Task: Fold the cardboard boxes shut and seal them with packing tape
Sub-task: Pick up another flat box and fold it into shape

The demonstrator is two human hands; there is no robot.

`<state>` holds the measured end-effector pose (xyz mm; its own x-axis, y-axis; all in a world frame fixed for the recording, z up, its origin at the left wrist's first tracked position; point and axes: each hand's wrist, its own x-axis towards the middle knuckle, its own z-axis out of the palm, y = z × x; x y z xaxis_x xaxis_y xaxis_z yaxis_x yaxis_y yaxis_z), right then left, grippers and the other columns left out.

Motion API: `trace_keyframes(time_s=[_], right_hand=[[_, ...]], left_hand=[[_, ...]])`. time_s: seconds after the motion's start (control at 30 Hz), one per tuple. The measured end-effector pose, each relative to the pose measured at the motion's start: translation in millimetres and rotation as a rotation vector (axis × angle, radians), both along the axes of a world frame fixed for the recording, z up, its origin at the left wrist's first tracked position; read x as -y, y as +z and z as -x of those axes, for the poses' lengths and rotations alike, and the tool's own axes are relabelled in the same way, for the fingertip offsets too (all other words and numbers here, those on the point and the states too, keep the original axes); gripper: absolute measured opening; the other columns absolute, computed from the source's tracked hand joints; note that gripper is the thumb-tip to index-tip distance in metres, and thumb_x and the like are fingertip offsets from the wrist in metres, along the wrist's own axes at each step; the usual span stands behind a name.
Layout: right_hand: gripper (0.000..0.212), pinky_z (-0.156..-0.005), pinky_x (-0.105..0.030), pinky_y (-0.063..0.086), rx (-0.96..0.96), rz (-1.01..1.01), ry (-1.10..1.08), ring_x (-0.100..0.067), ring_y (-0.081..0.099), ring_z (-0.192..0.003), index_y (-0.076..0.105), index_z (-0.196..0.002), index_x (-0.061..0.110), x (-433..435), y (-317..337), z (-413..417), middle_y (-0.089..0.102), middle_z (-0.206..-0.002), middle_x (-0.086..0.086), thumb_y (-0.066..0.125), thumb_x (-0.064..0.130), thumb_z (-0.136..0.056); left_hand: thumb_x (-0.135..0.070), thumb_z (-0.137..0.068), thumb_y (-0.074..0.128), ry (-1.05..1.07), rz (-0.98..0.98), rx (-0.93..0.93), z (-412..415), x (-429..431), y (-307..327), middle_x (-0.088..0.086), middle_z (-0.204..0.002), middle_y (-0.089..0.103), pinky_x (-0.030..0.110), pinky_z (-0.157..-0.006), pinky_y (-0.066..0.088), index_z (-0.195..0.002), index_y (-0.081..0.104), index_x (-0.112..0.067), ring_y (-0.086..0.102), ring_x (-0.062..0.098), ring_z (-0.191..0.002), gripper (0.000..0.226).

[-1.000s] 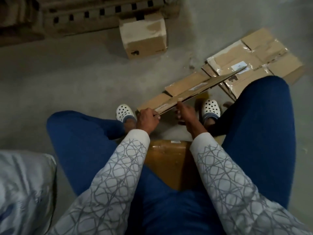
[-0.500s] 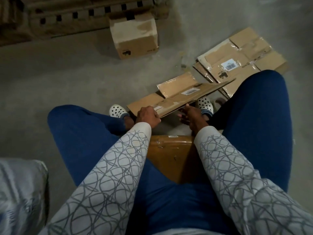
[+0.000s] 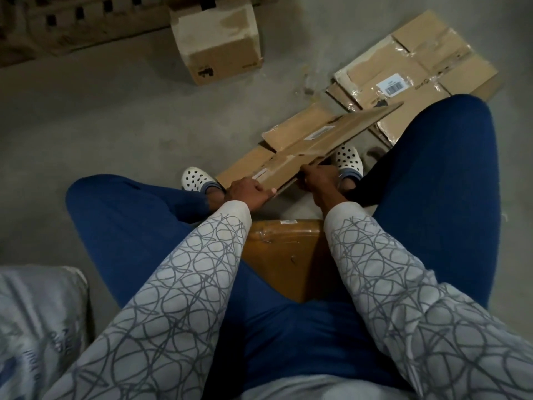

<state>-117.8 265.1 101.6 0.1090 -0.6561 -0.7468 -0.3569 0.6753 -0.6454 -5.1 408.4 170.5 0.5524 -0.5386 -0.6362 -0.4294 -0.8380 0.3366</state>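
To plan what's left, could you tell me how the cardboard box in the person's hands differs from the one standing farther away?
The held box is collapsed flat; the far box is set up as a cuboid. The held box is raised at a tilt, gripped by the left hand and right hand; the far box sits on the floor untouched. Both are brown cardboard.

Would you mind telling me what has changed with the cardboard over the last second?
The flat box has tipped from nearly edge-on, so more of its labelled face now shows. The left hand and right hand grip its near end as before; nothing was taken up or let go. The closed box and the floor stack lie unmoved.
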Motion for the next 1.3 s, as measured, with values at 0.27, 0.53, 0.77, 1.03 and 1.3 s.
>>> trace_keyframes(time_s=[0.27, 0.53, 0.77, 1.03, 1.3], right_hand=[[0.008, -0.067, -0.042, 0.065, 0.017, 0.229, 0.116, -0.025, 0.076, -0.073, 0.073, -0.075, 0.014, -13.2, 10.3, -6.8, 0.077, -0.080, -0.011, 0.076, 0.017, -0.082], [0.021, -0.071, -0.043, 0.065, -0.085, 0.281, 0.090, -0.017, 0.075, -0.063, 0.069, -0.069, 0.017, -9.7, 20.9, -1.7, 0.075, -0.068, -0.005, 0.073, 0.023, -0.088], [0.014, -0.072, -0.046, 0.065, -0.086, 0.282, 0.136, -0.016, 0.075, -0.063, 0.071, -0.078, 0.013, -14.6, 24.8, 5.4, 0.076, -0.069, -0.005, 0.072, 0.023, -0.088], [0.012, -0.073, -0.038, 0.065, -0.005, 0.214, -0.050, -0.019, 0.076, -0.075, 0.071, -0.088, 0.010, -11.5, 36.9, 18.7, 0.075, -0.083, -0.009, 0.070, 0.021, -0.094], [0.015, -0.069, -0.039, 0.065, 0.042, 0.183, -0.184, -0.020, 0.076, -0.065, 0.068, -0.098, 0.004, -13.2, 43.6, 26.0, 0.076, -0.083, -0.013, 0.071, 0.018, -0.094]], left_hand=[[-0.069, -0.095, 0.045, -0.094, 0.022, 0.032, -0.2, 2.5, 7.5, 0.003, -0.134, 0.062, 0.033, -0.082, 0.037, -0.131, 0.065, -0.029, 0.059, 0.028, -0.114, 0.057], [-0.036, -0.106, 0.037, -0.077, 0.084, 0.266, -2.8, 7.1, 1.3, 0.019, -0.115, 0.066, 0.044, -0.084, 0.052, -0.128, 0.055, -0.012, 0.063, 0.040, -0.102, 0.037], [-0.042, -0.105, 0.041, -0.001, 0.065, 0.185, -9.4, 5.8, -18.0, 0.017, -0.103, 0.070, 0.046, -0.086, 0.056, -0.106, 0.068, -0.012, 0.066, 0.036, -0.091, 0.040], [-0.037, -0.108, 0.039, 0.451, 0.248, 0.275, -17.0, 14.8, -12.5, 0.018, -0.106, 0.068, 0.040, -0.081, 0.048, -0.109, 0.067, -0.003, 0.063, 0.032, -0.096, 0.045], [-0.043, -0.101, 0.050, 1.017, 0.366, 0.111, -46.2, 5.1, -19.7, 0.017, -0.129, 0.063, 0.047, -0.097, 0.052, -0.128, 0.063, -0.007, 0.060, 0.039, -0.118, 0.048]])
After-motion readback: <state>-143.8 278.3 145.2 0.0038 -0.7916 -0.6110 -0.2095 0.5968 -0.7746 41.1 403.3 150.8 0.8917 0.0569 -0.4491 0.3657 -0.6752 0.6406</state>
